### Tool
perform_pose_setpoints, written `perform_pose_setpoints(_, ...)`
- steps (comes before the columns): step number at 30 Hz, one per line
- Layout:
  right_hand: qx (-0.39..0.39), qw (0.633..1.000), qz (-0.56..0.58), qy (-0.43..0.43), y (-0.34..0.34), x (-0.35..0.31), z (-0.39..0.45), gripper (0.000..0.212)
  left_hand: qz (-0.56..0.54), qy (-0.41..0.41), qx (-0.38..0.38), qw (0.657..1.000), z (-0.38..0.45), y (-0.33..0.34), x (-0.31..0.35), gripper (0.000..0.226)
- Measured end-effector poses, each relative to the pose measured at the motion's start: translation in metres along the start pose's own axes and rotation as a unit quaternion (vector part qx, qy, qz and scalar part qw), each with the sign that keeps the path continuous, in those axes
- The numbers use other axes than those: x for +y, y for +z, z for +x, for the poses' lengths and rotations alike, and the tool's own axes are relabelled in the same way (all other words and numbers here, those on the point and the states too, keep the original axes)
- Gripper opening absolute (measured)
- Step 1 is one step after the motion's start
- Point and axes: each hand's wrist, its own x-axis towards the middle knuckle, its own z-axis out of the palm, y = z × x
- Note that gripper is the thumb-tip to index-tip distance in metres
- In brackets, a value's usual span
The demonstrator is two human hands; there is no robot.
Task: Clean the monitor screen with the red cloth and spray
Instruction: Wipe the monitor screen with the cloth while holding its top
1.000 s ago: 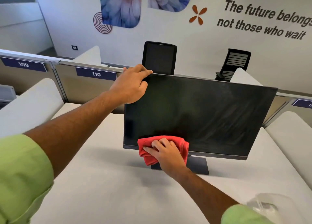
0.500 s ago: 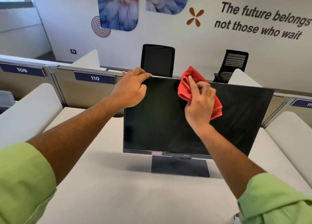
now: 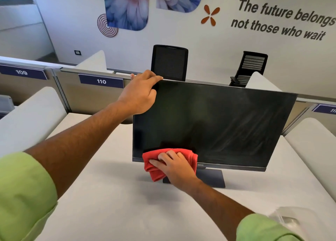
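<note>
A black monitor (image 3: 227, 124) stands on a white desk (image 3: 109, 195), its dark screen showing faint wipe streaks on the right half. My left hand (image 3: 140, 93) grips the monitor's top left corner, thumb on the front and fingers over the top edge. My right hand (image 3: 174, 166) presses a bunched red cloth (image 3: 154, 168) against the screen's lower left edge, fingers curled over the cloth. A clear spray bottle (image 3: 289, 220) shows partly at the bottom right, behind my right sleeve.
White padded dividers (image 3: 31, 117) flank the desk on both sides. A partition with number plates 109 and 110 (image 3: 101, 80) runs behind the monitor. Two black office chairs (image 3: 169, 62) stand beyond it against the decorated wall.
My right hand swept the red cloth from the bottom edge up to the screen's top middle, then back down to the lower left edge. My left hand kept its grip on the top corner.
</note>
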Motion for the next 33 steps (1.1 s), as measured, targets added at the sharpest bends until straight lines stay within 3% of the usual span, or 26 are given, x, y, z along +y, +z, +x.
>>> perform_pose_setpoints(3, 0.096, 0.994, -0.024, 0.043, -0.023, 0.027, 0.002, 0.059, -0.002, 0.009, 0.001, 1.0, 0.002, 0.0, 0.006, 0.05)
perform_pose_setpoints(7, 0.219, 0.962, -0.038, 0.158, -0.08, 0.08, 0.017, 0.062, 0.002, 0.006, 0.001, 1.0, 0.002, 0.001, 0.003, 0.049)
perform_pose_setpoints(11, 0.33, 0.887, -0.009, 0.322, -0.134, 0.128, 0.046, 0.072, 0.0, 0.006, -0.001, 1.0, 0.004, 0.002, 0.007, 0.049)
perform_pose_setpoints(14, 0.374, 0.829, 0.034, 0.414, -0.141, 0.116, 0.073, 0.074, -0.003, 0.003, -0.003, 1.0, 0.006, 0.002, 0.009, 0.049)
perform_pose_setpoints(17, 0.338, 0.866, 0.001, 0.368, -0.118, 0.075, 0.092, 0.073, 0.004, -0.005, 0.0, 1.0, 0.005, 0.001, 0.004, 0.05)
perform_pose_setpoints(21, 0.251, 0.942, -0.03, 0.223, -0.075, 0.021, 0.1, 0.063, 0.008, -0.005, 0.003, 1.0, 0.004, -0.003, 0.003, 0.057)
perform_pose_setpoints(25, 0.117, 0.991, -0.023, 0.058, -0.023, -0.012, 0.07, 0.061, 0.005, 0.0, -0.006, 1.0, 0.003, -0.003, 0.003, 0.052)
perform_pose_setpoints(29, -0.007, 1.0, 0.007, -0.027, 0.017, -0.025, 0.018, 0.065, -0.003, 0.003, -0.01, 1.0, -0.001, -0.003, 0.001, 0.049)
perform_pose_setpoints(33, 0.027, 0.999, -0.013, -0.03, 0.003, -0.005, 0.017, 0.066, -0.008, 0.004, -0.009, 1.0, -0.001, -0.001, 0.003, 0.05)
